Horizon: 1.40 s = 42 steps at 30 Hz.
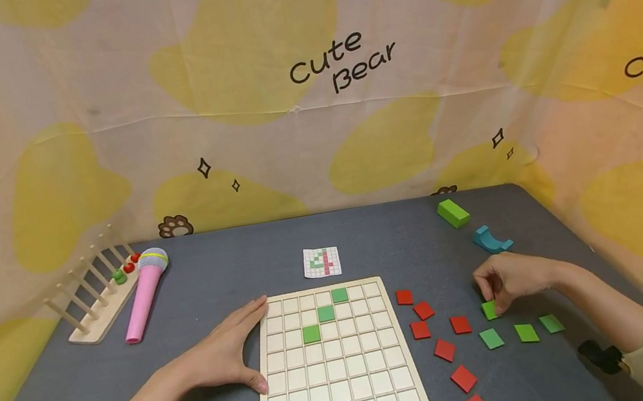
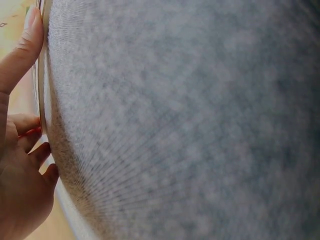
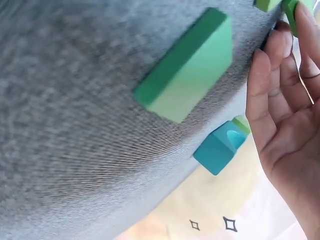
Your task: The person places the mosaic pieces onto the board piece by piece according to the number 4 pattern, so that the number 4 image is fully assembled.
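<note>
A square white grid board (image 1: 333, 349) with a pale wooden frame lies in the middle of the table. Three green tiles fill cells on a diagonal near its top. My left hand (image 1: 220, 355) rests at the board's left edge, thumb and fingers spread, fingertips touching the frame. To the right, my right hand (image 1: 514, 276) pinches a bright green tile (image 1: 489, 311) between thumb and fingers, low over the table. That tile (image 3: 289, 18) also shows at the fingertips in the right wrist view. Several green tiles (image 1: 527, 333) lie just in front of this hand.
Several red tiles (image 1: 460, 325) lie scattered right of the board. Behind it is a small pattern card (image 1: 321, 263). A green block (image 1: 453, 213) and a blue arch (image 1: 492, 240) stand at the back right; a pink microphone (image 1: 144, 301) and a wooden peg rack (image 1: 104, 310) at the left.
</note>
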Tool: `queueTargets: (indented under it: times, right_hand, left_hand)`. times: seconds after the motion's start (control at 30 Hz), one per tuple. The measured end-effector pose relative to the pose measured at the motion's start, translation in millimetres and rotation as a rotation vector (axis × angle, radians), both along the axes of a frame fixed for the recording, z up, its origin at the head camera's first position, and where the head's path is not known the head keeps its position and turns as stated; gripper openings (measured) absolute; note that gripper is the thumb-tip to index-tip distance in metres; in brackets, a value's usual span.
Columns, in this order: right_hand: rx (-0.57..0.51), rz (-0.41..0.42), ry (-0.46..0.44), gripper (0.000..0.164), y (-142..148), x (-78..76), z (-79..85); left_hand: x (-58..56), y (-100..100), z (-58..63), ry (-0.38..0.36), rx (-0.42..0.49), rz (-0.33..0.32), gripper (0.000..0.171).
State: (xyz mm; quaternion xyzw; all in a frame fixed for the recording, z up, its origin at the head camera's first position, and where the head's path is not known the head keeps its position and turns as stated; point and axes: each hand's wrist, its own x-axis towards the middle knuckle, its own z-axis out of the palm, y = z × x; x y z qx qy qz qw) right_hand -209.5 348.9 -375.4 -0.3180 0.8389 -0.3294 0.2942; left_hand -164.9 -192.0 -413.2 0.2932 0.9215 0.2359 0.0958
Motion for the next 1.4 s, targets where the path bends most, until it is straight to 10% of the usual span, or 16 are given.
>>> queueTargets:
  times: [1.4]
  right_hand:
    - [-0.130, -0.126, 0.175, 0.014, -159.1, -12.8, 23.1]
  left_hand:
    - [-0.5, -0.9, 0.9, 0.008, -0.003, -0.003, 0.130]
